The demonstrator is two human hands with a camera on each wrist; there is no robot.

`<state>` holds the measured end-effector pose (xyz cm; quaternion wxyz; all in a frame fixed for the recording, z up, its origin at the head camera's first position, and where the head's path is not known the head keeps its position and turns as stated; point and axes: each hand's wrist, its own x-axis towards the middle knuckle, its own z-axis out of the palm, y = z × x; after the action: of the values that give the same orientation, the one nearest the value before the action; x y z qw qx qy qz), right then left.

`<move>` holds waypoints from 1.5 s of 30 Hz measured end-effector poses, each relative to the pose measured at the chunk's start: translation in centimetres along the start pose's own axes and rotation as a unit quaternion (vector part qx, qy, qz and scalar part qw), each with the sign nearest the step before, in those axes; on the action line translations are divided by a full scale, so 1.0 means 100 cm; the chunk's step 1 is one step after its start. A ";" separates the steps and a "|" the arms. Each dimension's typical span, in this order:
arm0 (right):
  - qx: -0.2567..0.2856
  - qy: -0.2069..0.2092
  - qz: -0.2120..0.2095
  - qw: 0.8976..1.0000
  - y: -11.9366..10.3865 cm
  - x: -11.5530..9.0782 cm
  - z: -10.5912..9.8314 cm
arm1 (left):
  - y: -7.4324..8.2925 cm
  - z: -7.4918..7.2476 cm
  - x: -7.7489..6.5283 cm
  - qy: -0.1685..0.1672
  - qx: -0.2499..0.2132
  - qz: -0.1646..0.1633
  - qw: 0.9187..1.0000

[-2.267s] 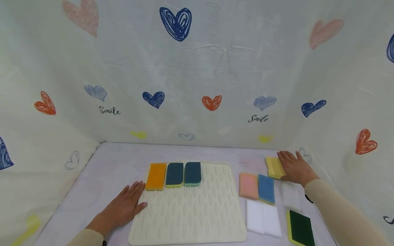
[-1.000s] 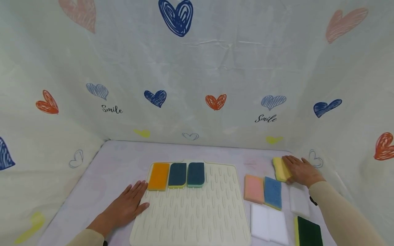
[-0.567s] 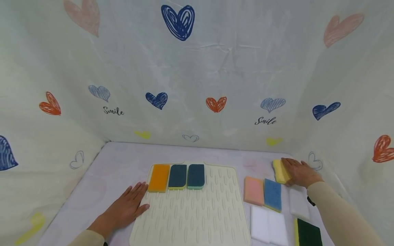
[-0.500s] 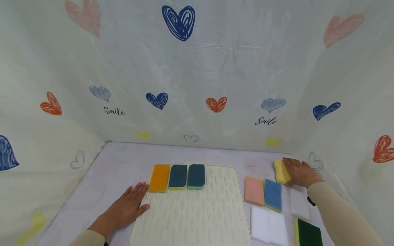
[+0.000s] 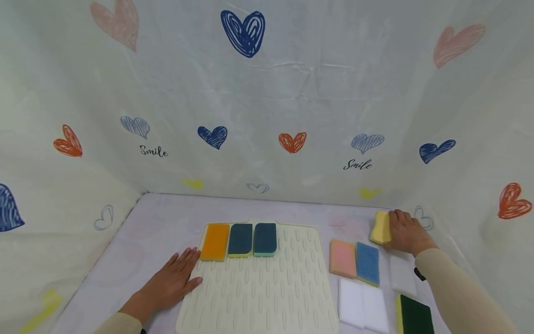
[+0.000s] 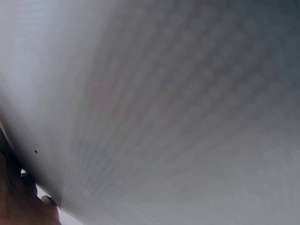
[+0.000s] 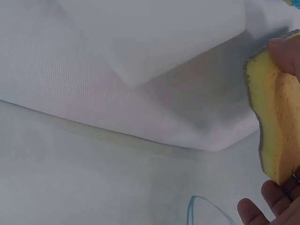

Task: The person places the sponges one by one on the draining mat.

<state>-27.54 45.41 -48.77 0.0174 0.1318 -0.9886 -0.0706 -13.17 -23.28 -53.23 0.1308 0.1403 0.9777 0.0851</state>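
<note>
At the table's far right corner, my right hand point(image 5: 410, 232) grips a yellow sponge point(image 5: 379, 228) with wavy sides. The right wrist view shows the thumb on one end of this sponge point(image 7: 276, 117) and fingers at the other, with a thin grey layer along one face. My left hand point(image 5: 168, 280) lies flat with straight fingers over the left edge of a cream ridged mat point(image 5: 258, 292). Its fingertips are beside an orange sponge point(image 5: 214, 242) on the mat. Two dark blue sponges, a left one point(image 5: 240, 239) and a right one point(image 5: 265, 238), continue that row.
Right of the mat lie a pink sponge point(image 5: 343, 259) and a blue sponge point(image 5: 367, 263). Nearer are two white sponges point(image 5: 350, 302) side by side. A third white sponge point(image 5: 402, 273) and a dark green scouring sponge point(image 5: 416, 315) lie by the right forearm. Heart-printed curtains point(image 5: 313, 106) surround the table.
My right hand has gone from lying over the yellow sponge to curling its fingers round it. The sponge now looks tilted and slightly raised. My left hand has stayed put.
</note>
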 end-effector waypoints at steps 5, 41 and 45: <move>-0.013 0.020 0.002 1.000 -0.004 -0.001 -0.002 | 0.001 0.000 -0.001 0.004 -0.008 0.006 1.000; -0.081 0.154 -0.179 0.968 -0.121 0.036 -0.032 | -0.004 0.003 -0.002 0.011 -0.004 0.014 1.000; -0.071 0.146 -0.184 0.970 -0.134 0.037 -0.034 | -0.004 0.003 -0.002 0.013 0.000 0.015 1.000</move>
<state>-27.46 31.20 -47.24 0.1571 0.3184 -0.9268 -0.1224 -13.03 -23.69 -53.52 0.1167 0.1540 0.9772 0.0884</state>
